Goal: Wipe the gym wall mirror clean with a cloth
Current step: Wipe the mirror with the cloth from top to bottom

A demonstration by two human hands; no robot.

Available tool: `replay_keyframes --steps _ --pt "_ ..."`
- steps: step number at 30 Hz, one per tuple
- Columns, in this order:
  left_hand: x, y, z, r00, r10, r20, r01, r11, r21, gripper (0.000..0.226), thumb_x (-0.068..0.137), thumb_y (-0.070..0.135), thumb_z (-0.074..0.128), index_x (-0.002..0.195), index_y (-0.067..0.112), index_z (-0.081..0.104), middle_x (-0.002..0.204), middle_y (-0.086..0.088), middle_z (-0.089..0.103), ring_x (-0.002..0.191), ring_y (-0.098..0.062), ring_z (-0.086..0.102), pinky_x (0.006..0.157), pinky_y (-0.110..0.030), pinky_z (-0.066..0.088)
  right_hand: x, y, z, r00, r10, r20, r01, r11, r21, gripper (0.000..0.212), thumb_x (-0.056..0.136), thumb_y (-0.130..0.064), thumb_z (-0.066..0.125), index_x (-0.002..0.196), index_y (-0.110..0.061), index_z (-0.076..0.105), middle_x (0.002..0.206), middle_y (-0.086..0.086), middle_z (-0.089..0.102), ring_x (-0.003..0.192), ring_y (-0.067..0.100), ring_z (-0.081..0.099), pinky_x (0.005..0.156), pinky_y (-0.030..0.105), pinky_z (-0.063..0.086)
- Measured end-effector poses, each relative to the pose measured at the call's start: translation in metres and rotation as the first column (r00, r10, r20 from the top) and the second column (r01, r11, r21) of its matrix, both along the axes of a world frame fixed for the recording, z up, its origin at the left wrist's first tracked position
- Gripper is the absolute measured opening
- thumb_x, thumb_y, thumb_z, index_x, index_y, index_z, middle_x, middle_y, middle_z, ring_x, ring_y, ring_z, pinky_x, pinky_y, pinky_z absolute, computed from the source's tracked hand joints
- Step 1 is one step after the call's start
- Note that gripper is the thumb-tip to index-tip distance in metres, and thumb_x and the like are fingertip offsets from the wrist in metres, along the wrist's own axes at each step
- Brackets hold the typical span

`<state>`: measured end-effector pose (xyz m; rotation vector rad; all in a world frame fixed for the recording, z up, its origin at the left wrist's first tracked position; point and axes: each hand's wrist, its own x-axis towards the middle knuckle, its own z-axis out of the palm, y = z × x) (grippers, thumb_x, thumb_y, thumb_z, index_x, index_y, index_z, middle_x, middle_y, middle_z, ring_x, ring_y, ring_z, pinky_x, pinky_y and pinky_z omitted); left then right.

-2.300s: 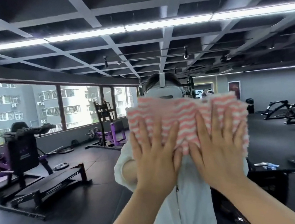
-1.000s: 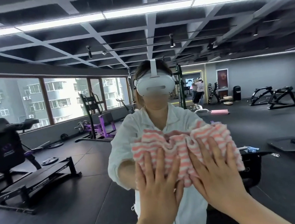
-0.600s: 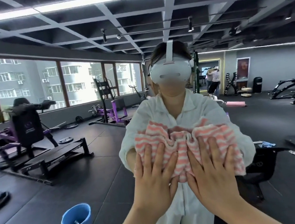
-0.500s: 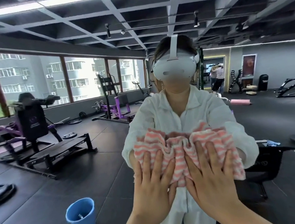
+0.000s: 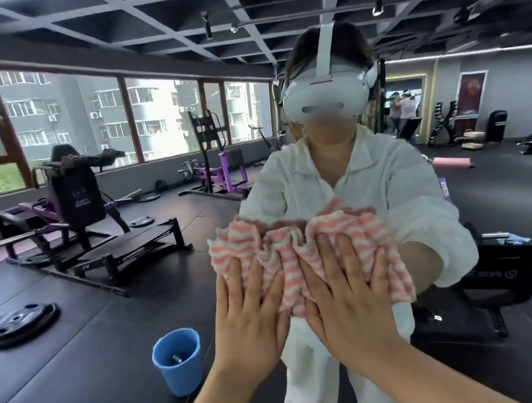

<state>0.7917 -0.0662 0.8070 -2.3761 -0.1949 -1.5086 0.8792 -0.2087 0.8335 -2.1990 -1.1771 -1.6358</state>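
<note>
Two hands are pressing flat against the mirror (image 5: 72, 325), fingers straight and slightly spread, pushing a pink-and-white striped cloth (image 5: 301, 250) onto the glass. Left hand (image 5: 250, 320) is lying on the cloth's lower left part, fingertips on the fabric, palm below its edge. Right hand (image 5: 349, 305) is sitting just beside it, touching or nearly touching at the thumbs, and is covering the cloth's lower right part. Neither hand is curling round the fabric; both are holding it by flat pressure alone. Cloth is bunching into folds between and above the fingers, near the centre of the view.

Reflection is showing a person in a white garment (image 5: 349, 184) and a white headset (image 5: 324, 97), arms reaching forward to the cloth. Blue bucket (image 5: 177, 359) is standing on the dark floor, lower left of the hands, something small and metallic inside it. Weight plate (image 5: 21, 323) is lying flat at far left. Purple-and-black machines (image 5: 74, 208) are standing along the windows (image 5: 81, 123) on the left.
</note>
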Motion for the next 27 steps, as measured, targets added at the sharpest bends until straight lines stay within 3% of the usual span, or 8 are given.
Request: replay_keyframes --steps 7,11,13,16,20,22,24,27 --pt "-0.047 0.075 -0.032 0.999 0.035 -0.020 -0.037 0.992 -0.119 0.058 0.103 0.037 0.015 0.153 0.015 -0.003 0.160 -0.009 -0.010 0.145 -0.038 -0.006 0.118 -0.051 0.003 -0.041 0.085 -0.011 0.991 0.093 0.096 -0.083 0.991 -0.102 0.055 0.099 -0.038 0.025 0.150 -0.019 0.021 0.156 0.005 0.019 0.149 0.024 -0.006 0.116 0.055 -0.007" --pt "-0.074 0.110 -0.073 0.992 0.051 -0.115 -0.062 0.993 -0.096 0.057 0.103 0.035 0.018 0.153 0.011 0.002 0.155 -0.017 0.007 0.142 -0.043 0.008 0.118 -0.052 0.005 -0.059 0.120 -0.047 0.982 0.114 0.151 -0.077 0.970 -0.230 0.066 0.092 -0.038 0.031 0.153 -0.019 0.013 0.162 0.009 -0.002 0.148 0.026 -0.005 0.116 0.055 -0.009" --pt "-0.087 0.122 -0.099 0.980 0.073 -0.184 -0.087 0.994 -0.068 0.056 0.102 0.035 0.024 0.151 0.010 0.017 0.150 -0.019 0.018 0.139 -0.044 0.017 0.117 -0.052 0.008 -0.062 0.128 -0.073 0.976 0.116 0.184 -0.055 0.950 -0.309 0.074 0.090 -0.037 0.033 0.154 -0.014 0.004 0.161 0.010 -0.010 0.148 0.028 -0.010 0.116 0.055 -0.010" --pt "-0.108 0.131 -0.143 0.944 0.084 -0.318 -0.122 0.987 -0.101 0.051 0.090 0.035 0.043 0.135 0.012 0.039 0.139 -0.016 0.034 0.128 -0.046 0.033 0.114 -0.052 0.015 -0.071 0.132 -0.117 0.972 0.138 0.192 -0.038 0.893 -0.449 0.075 0.089 -0.030 0.034 0.153 -0.009 0.001 0.161 0.010 -0.006 0.148 0.030 -0.009 0.117 0.053 -0.012" --pt "-0.132 0.128 -0.173 0.865 0.092 -0.493 -0.156 0.984 -0.090 0.056 0.083 0.039 0.041 0.133 0.012 0.041 0.136 -0.016 0.048 0.131 -0.042 0.031 0.114 -0.049 0.014 -0.082 0.128 -0.151 0.975 0.147 0.166 -0.028 0.823 -0.567 0.071 0.087 -0.016 0.019 0.151 0.000 -0.006 0.159 0.014 -0.010 0.147 0.032 -0.012 0.118 0.048 -0.011" --pt "-0.134 0.131 -0.165 0.889 0.061 -0.453 -0.120 0.987 -0.102 0.055 0.088 0.038 0.039 0.136 0.010 0.038 0.138 -0.019 0.046 0.140 -0.039 0.019 0.114 -0.048 0.014 -0.083 0.124 -0.144 0.976 0.137 0.171 -0.014 0.817 -0.576 0.070 0.088 -0.017 0.019 0.150 0.001 -0.008 0.159 0.015 -0.011 0.147 0.033 -0.013 0.118 0.049 -0.011" --pt "-0.130 0.136 -0.136 0.938 -0.001 -0.346 -0.054 0.987 -0.151 0.051 0.100 0.035 0.029 0.143 0.009 0.029 0.146 -0.023 0.029 0.146 -0.035 0.004 0.117 -0.048 0.009 -0.081 0.122 -0.121 0.976 0.109 0.188 0.005 0.854 -0.521 0.071 0.089 -0.021 0.024 0.151 0.001 -0.002 0.159 0.019 -0.011 0.147 0.034 -0.009 0.117 0.052 -0.011" --pt "-0.113 0.146 -0.068 0.969 -0.029 -0.245 -0.005 0.991 -0.135 0.053 0.102 0.037 0.015 0.142 0.004 0.028 0.147 -0.024 0.018 0.146 -0.029 -0.007 0.118 -0.043 -0.001 -0.077 0.124 -0.071 0.982 0.069 0.176 -0.019 0.963 -0.268 0.067 0.092 -0.026 0.035 0.152 -0.006 0.014 0.159 0.018 -0.009 0.147 0.035 -0.006 0.117 0.055 -0.004"
